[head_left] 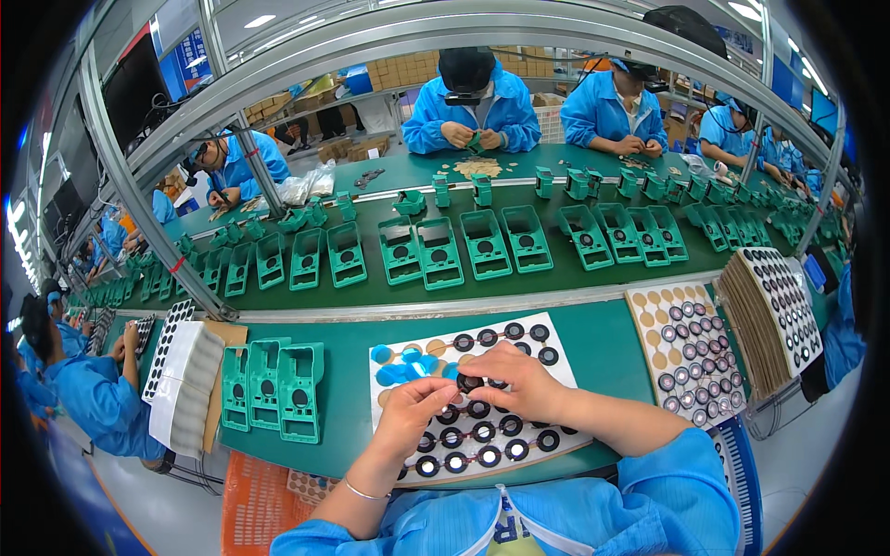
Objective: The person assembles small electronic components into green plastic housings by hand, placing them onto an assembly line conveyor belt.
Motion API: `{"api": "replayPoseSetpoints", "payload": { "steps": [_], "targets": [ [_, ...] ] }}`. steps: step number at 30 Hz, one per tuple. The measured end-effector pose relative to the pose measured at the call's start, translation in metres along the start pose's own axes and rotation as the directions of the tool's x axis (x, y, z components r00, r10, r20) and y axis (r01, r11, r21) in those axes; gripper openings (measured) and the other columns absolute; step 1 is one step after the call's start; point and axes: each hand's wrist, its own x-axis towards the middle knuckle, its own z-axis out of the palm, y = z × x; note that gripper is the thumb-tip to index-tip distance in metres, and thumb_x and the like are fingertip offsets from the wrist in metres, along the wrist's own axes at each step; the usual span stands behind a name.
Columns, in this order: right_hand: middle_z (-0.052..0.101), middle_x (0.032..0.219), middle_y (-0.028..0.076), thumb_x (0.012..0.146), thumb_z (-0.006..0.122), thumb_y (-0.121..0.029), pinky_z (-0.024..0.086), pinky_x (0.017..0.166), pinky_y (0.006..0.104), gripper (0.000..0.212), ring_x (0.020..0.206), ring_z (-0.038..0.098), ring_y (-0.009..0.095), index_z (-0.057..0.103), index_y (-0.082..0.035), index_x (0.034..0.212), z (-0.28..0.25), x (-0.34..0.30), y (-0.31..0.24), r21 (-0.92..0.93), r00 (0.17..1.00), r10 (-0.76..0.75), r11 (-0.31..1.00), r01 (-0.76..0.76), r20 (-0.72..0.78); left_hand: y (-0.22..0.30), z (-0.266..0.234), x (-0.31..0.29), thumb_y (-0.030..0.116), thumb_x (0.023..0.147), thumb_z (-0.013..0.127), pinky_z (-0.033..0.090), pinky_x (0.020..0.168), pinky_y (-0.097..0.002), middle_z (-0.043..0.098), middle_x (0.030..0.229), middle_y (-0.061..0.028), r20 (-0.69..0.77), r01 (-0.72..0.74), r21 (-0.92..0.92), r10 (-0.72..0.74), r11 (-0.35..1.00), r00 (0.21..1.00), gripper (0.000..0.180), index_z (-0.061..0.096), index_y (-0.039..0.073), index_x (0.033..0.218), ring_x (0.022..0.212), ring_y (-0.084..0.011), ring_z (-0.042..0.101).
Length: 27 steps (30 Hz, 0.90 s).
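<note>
Over a white sheet (565,371) of round black speaker-like discs, both my hands meet near the middle. My right hand (521,382) pinches one small black disc (470,382) between thumb and fingers. Fingertips of my left hand (415,412) are pressed together close beside it; whatever they pinch is too small to make out. Bits of blue film (400,372) lie on the sheet's upper left, next to bare tan circles. Rows of discs (484,432) with pale centres fill the lower part of the sheet.
Three green plastic housings (299,394) stand left on my bench. A second disc sheet (691,357) and stacked trays (765,315) are at right; white sheets (185,380) stack at far left. Beyond a metal rail, more green housings (436,252) line a conveyor. Co-workers (471,107) sit opposite.
</note>
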Motion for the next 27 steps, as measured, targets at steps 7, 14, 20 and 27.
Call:
{"api": "replayPoseSetpoints", "payload": {
  "steps": [7,14,20,27],
  "targets": [
    [0.059,0.103,0.007,0.074,0.069,-0.015,0.047,0.075,0.0345,0.036,0.087,0.054,0.026,0.057,-0.005,0.107,-0.002,-0.003,-0.012,-0.141,0.999,0.028,0.99,-0.031,-0.027,-0.004,0.006,0.007,0.014,0.085,0.061,0.041,0.062,-0.0198,0.064,0.079,-0.0043,-0.013,0.026,-0.029,-0.027,0.999,1.0,0.016,0.064,-0.001,0.092,0.069,-0.0075,0.054],
    [0.057,0.103,0.011,0.076,0.068,-0.015,0.049,0.077,0.0321,0.037,0.089,0.057,0.025,0.056,-0.004,0.11,-0.004,-0.003,0.001,-0.003,0.998,0.062,0.998,-0.062,0.014,-0.01,0.0,0.016,0.014,0.083,0.063,0.04,0.064,-0.0194,0.063,0.078,-0.0041,0.017,0.113,-0.094,-0.112,0.989,0.994,0.015,0.064,0.001,0.09,0.069,-0.0073,0.053],
    [0.058,0.097,0.002,0.081,0.067,-0.01,0.047,0.074,0.0222,0.029,0.082,0.056,0.007,0.06,-0.005,0.109,-0.026,0.019,0.062,0.547,0.87,0.484,0.705,-0.452,0.094,-0.011,-0.016,0.019,0.011,0.083,0.063,0.041,0.063,-0.0206,0.063,0.077,-0.0037,-0.174,-0.015,0.092,0.031,0.996,0.984,0.011,0.064,0.0,0.085,0.066,-0.0086,0.051],
    [0.057,0.089,0.013,0.072,0.068,-0.012,0.046,0.074,0.04,0.023,0.083,0.056,0.03,0.062,-0.002,0.092,-0.091,0.034,0.219,-0.292,0.767,0.484,0.728,-0.62,-0.421,-0.035,-0.065,0.011,0.001,0.072,0.063,0.041,0.063,-0.0313,0.056,0.07,-0.0063,-0.258,-0.155,0.828,0.612,0.539,0.748,0.005,0.061,0.002,0.077,0.071,-0.0205,0.048]
  ]
}}
